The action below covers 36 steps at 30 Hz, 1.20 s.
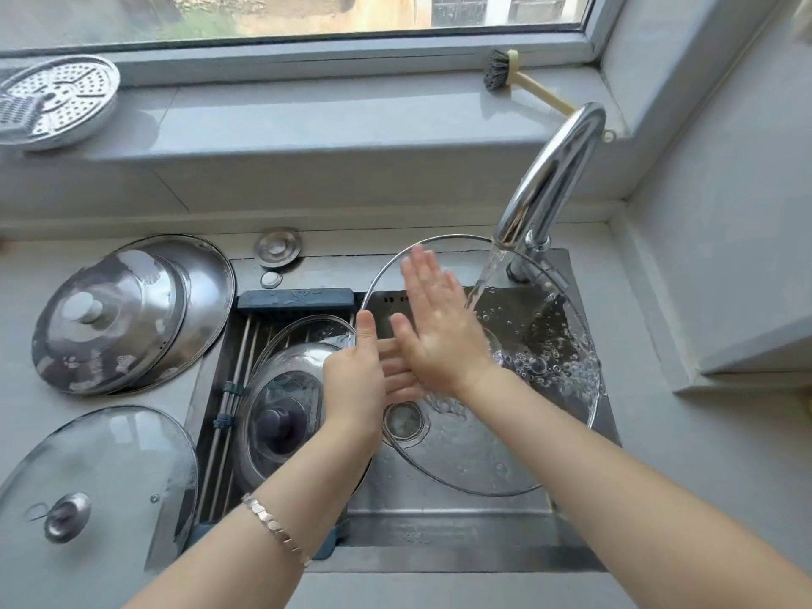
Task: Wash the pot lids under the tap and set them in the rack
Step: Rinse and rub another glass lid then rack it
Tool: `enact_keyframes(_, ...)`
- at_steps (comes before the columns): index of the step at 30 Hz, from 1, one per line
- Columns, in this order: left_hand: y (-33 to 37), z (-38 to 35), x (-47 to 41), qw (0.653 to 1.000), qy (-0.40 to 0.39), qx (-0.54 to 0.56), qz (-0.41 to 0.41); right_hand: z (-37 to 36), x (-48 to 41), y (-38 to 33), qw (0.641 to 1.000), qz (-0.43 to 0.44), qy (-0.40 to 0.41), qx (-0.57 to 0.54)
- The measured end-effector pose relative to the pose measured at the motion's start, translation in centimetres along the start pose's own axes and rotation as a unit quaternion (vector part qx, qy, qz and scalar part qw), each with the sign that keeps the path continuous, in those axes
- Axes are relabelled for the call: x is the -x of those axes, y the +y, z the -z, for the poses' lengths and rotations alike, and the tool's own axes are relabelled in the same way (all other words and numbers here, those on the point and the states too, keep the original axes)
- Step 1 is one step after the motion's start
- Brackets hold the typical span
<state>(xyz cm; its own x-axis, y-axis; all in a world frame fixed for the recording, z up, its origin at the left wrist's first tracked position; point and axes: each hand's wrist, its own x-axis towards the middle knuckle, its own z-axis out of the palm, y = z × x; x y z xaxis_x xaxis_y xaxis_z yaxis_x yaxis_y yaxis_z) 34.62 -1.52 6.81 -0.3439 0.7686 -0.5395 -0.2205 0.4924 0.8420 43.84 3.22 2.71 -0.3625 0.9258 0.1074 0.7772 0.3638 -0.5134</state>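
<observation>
Forearms reach over sink [439, 534]. Left hand [356, 380] grips rim of glass lid [505, 450], held tilted under tap [549, 178]; right hand [439, 327], flat and open, rubs its inner face. Two glass lids already in rack [233, 389]; three wait on counter's left edge.

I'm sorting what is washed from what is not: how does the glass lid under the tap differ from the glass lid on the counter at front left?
The large clear glass lid under the tap is tilted over the sink, held by the left hand, wet with bubbles. The clear glass lid with a steel knob on the counter lies flat, knob up, untouched, no water running on it. Both are round, transparent and metal-rimmed.
</observation>
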Motion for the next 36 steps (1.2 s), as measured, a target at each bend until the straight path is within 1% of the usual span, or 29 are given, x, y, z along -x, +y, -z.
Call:
enact_keyframes(2, 0.0, 0.2, -0.4, 0.998, 0.027, -0.035, -0.038, -0.4, 0.4, -2.3, 0.997, 0.066, 0.016, -0.031)
enact_keyframes(4, 0.1, 0.7, -0.6, 0.996, 0.045, -0.038, -0.067, -0.9, 1.4, -3.0, 0.994, 0.106, 0.024, -0.025)
enact_keyframes(6, 0.4, 1.2, -0.9, 0.996, 0.045, -0.009, -0.077, -1.5, 3.1, -2.9, 0.989, 0.149, 0.004, -0.009)
enact_keyframes(9, 1.3, 1.6, -1.1, 0.996, 0.026, 0.057, -0.067, -2.3, 5.7, -1.6, 0.976, 0.213, -0.029, 0.025)
enact_keyframes(11, 1.6, 1.9, -1.2, 0.995, 0.025, 0.072, -0.068, -2.5, 6.9, 0.3, 0.972, 0.222, -0.05, 0.065)
enact_keyframes(13, 2.0, 2.4, -1.1, 0.994, 0.025, 0.074, -0.078, -2.3, 7.5, 2.6, 0.974, 0.19, -0.064, 0.108)
enact_keyframes(15, 2.1, 2.8, -1.0, 0.994, 0.02, 0.06, -0.085, -2.2, 7.8, 4.9, 0.982, 0.119, -0.065, 0.135)
enact_keyframes(19, 1.6, 3.1, -0.5, 0.997, 0.01, 0.028, -0.072, -0.9, 6.1, 8.0, 0.991, -0.029, -0.052, 0.119)
enact_keyframes(21, 1.4, 3.0, -0.2, 0.998, 0.009, 0.023, -0.062, 0.0, 5.2, 8.3, 0.989, -0.072, -0.051, 0.122)
enact_keyframes(23, 1.4, 2.9, -0.1, 0.998, 0.011, 0.022, -0.06, 0.0, 5.5, 7.6, 0.988, -0.088, -0.051, 0.117)
enact_keyframes(24, 1.5, 2.9, -0.2, 0.998, 0.012, 0.019, -0.062, -0.3, 6.2, 7.0, 0.99, -0.075, -0.061, 0.101)
enact_keyframes(27, 1.5, 3.0, -0.4, 0.998, 0.024, 0.007, -0.059, -1.4, 8.6, 5.5, 0.991, 0.03, -0.115, 0.06)
enact_keyframes(28, 1.5, 3.0, -0.5, 0.998, 0.028, 0.003, -0.056, -1.4, 9.0, 5.7, 0.991, 0.027, -0.118, 0.061)
enact_keyframes(29, 1.4, 2.9, -0.4, 0.998, 0.031, -0.001, -0.052, -1.4, 9.0, 6.3, 0.992, -0.011, -0.109, 0.058)
enact_keyframes(30, 1.5, 2.8, -0.4, 0.998, 0.033, -0.006, -0.045, -1.3, 8.8, 7.0, 0.991, -0.077, -0.096, 0.046)
enact_keyframes(31, 1.6, 2.7, -0.3, 0.999, 0.033, -0.011, -0.037, -1.3, 8.6, 7.9, 0.983, -0.163, -0.079, 0.018)
enact_keyframes(32, 1.8, 2.6, -0.3, 0.999, 0.028, -0.019, -0.027, -1.3, 8.3, 8.5, 0.965, -0.253, -0.057, -0.029)
enact_keyframes(33, 2.0, 2.5, -0.4, 0.999, 0.02, -0.032, -0.015, -1.4, 8.1, 9.0, 0.934, -0.34, -0.044, -0.103)
enact_keyframes(34, 2.0, 2.4, -0.5, 0.999, 0.008, -0.05, 0.0, -1.4, 8.0, 9.1, 0.889, -0.411, -0.044, -0.199)
enact_keyframes(35, 1.9, 2.4, -0.7, 0.998, -0.003, -0.068, 0.018, -1.3, 8.0, 9.1, 0.829, -0.466, -0.051, -0.306)
enact_keyframes(36, 1.7, 2.3, -0.8, 0.996, -0.013, -0.08, 0.037, -1.2, 8.2, 8.9, 0.759, -0.506, -0.051, -0.406)
